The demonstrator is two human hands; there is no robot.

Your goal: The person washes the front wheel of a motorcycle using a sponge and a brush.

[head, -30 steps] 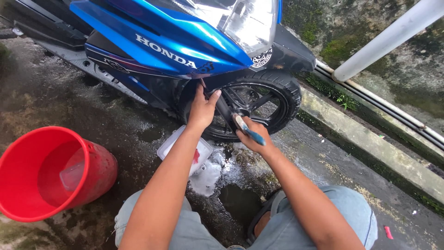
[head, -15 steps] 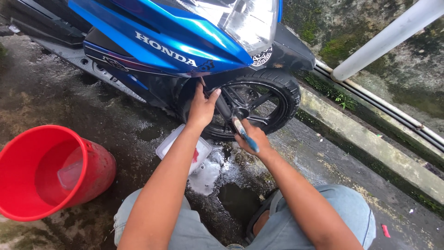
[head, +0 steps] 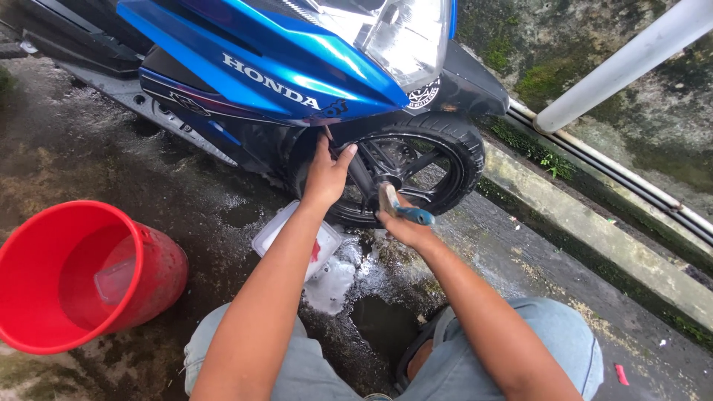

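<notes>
- Since the earlier frame, your right hand (head: 405, 229) has slid left along the wheel, and the brush it carries now points up toward the hub rather than lying across the spokes; your left hand has stayed on the tyre.
- Your left hand (head: 327, 174) lies flat on the black rubber front tyre (head: 460, 145) of the glossy blue scooter (head: 297, 67), fingers spread and thumb out, so that grip is open and holds nothing.
- Your right hand's grip is closed around the small brush with the blue plastic handle (head: 401, 210); the pale bristle end stands just beside the black spoked wheel hub (head: 394, 172), and you cannot tell from this view whether the bristles touch it.
- Below your left forearm, a shallow white plastic tray (head: 271, 238) sits on the wet, dark concrete floor (head: 186, 193), with pale foam spread beside it near the tyre's base.
- Well apart to your left, a round red plastic bucket (head: 148, 282) stands on the floor with water and a clear scoop inside.
- Your knees in light blue jeans (head: 549, 334) frame the bottom of the view.
- Beyond the wheel, a mossy concrete kerb (head: 594, 230) runs along thin pipes, and a thick white pipe (head: 624, 63) slants above it.
</notes>
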